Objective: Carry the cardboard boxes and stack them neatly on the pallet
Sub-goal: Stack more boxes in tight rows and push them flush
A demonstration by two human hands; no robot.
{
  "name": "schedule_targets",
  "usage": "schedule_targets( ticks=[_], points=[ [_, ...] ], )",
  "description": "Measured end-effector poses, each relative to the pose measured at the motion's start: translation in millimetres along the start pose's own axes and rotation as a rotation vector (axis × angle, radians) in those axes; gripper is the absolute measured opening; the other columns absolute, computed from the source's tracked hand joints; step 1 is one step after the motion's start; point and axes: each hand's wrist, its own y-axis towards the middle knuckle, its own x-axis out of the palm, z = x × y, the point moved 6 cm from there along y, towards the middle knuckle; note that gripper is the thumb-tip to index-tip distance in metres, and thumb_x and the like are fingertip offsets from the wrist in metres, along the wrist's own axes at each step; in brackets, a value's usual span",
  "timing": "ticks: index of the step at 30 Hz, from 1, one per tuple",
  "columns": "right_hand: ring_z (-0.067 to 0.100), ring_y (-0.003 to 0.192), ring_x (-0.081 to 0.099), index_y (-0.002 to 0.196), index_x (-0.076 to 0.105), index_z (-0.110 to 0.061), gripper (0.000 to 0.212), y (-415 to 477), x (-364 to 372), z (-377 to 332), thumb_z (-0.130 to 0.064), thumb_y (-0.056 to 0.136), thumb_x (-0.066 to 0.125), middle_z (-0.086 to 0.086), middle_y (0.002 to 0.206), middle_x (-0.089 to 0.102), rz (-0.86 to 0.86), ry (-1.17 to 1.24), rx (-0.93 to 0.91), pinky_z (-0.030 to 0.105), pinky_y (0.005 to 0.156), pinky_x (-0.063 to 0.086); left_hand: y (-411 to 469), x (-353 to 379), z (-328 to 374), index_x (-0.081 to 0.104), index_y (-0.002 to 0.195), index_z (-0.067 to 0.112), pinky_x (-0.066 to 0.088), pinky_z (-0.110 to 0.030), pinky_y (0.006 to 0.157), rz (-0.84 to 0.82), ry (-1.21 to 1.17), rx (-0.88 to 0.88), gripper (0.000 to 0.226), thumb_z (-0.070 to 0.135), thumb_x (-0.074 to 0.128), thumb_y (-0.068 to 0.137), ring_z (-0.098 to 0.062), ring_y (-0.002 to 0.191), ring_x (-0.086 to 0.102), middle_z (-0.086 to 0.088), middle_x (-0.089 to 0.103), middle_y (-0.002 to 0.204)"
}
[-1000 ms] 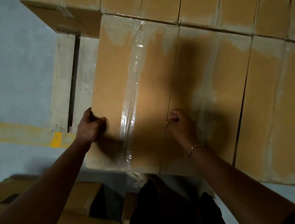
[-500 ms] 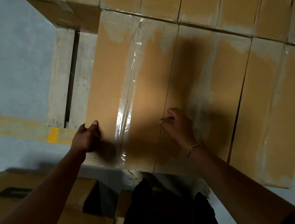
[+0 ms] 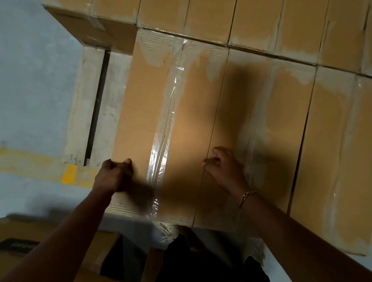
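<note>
A long taped cardboard box (image 3: pixel 147 115) lies at the left end of a row of like boxes on the wooden pallet (image 3: pixel 88 102). My left hand (image 3: pixel 113 175) grips the box's near left edge, thumb on top. My right hand (image 3: pixel 225 168), with a gold bracelet on its wrist, rests curled on the seam between this box and the neighbouring box (image 3: pixel 259 128), fingertips at the gap. A farther row of boxes (image 3: pixel 208 11) sits behind, slightly higher.
Bare pallet slats show left of the box. A yellow floor line (image 3: pixel 23 161) runs across the grey concrete floor. More cardboard boxes (image 3: pixel 5 249) stand at the lower left near my legs. Another box (image 3: pixel 339 157) fills the row at right.
My left hand slid nearer along the box's left edge. My right hand shifted slightly on the seam. The view moved a little to the left.
</note>
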Motion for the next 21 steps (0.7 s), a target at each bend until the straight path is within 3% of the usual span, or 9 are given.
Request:
schedule_targets(
  ticks=[2,4,7,9,11,15,21],
  points=[
    [0.024,0.134,0.048,0.152,0.043,-0.013,0.069,-5,-2,-5,-0.027,0.091,0.072,0.007,0.15,0.044,-0.067,0.0,0.002,0.037,0.109,0.043,-6,0,9,0.067,0.109,0.005,0.063,-0.045,0.069,0.0,-0.028,0.032,0.041,0.042,0.071,0.091,-0.036,0.09,0.074,-0.02,0.073,0.102],
    [0.022,0.139,0.043,0.156,0.038,-0.016,0.073,-11,-6,-11,-0.029,0.092,0.071,0.004,0.157,0.038,-0.12,-0.002,-0.011,0.039,0.113,0.04,-14,-2,17,0.065,0.112,0.01,0.061,-0.054,0.085,0.036,-0.068,0.055,0.041,0.042,0.068,0.087,-0.036,0.099,0.072,-0.016,0.073,0.108],
    [0.019,0.137,0.045,0.156,0.036,-0.021,0.073,-21,-18,-18,-0.037,0.093,0.07,-0.002,0.153,0.044,-0.168,0.006,-0.025,0.04,0.113,0.041,-40,1,31,0.058,0.125,0.015,0.051,-0.046,0.101,0.084,-0.077,0.096,0.036,0.034,0.066,0.095,-0.033,0.116,0.063,-0.015,0.065,0.13],
    [0.019,0.134,0.049,0.155,0.037,-0.024,0.073,-29,-30,-25,-0.04,0.092,0.07,-0.003,0.149,0.05,-0.184,0.002,-0.046,0.041,0.112,0.043,-63,5,38,0.046,0.149,0.01,0.043,-0.035,0.099,0.147,-0.035,0.121,0.052,0.026,0.061,0.101,-0.034,0.129,0.055,-0.015,0.055,0.144],
    [0.019,0.133,0.051,0.154,0.04,-0.024,0.073,-37,-45,-31,-0.038,0.09,0.072,-0.001,0.148,0.051,-0.188,0.003,-0.084,0.041,0.112,0.042,-89,10,43,0.039,0.156,0.01,0.039,-0.033,0.102,0.201,0.0,0.146,0.06,0.027,0.061,0.102,-0.033,0.138,0.048,-0.015,0.046,0.155],
    [0.021,0.138,0.046,0.154,0.041,-0.026,0.069,-60,-72,-38,-0.035,0.092,0.07,0.002,0.156,0.043,-0.259,-0.06,-0.171,0.036,0.113,0.039,-146,25,33,0.039,0.156,0.015,0.034,-0.04,0.116,0.264,-0.013,0.179,0.065,0.037,0.063,0.1,-0.03,0.146,0.041,-0.011,0.04,0.161],
    [0.021,0.142,0.043,0.152,0.044,-0.024,0.065,-104,-96,-33,-0.033,0.092,0.071,0.002,0.156,0.044,-0.331,-0.216,-0.31,0.041,0.115,0.038,-245,73,-22,0.041,0.155,0.022,0.037,-0.044,0.118,0.299,-0.181,0.176,0.064,0.045,0.062,0.099,-0.027,0.142,0.045,-0.002,0.042,0.16]
  ],
)
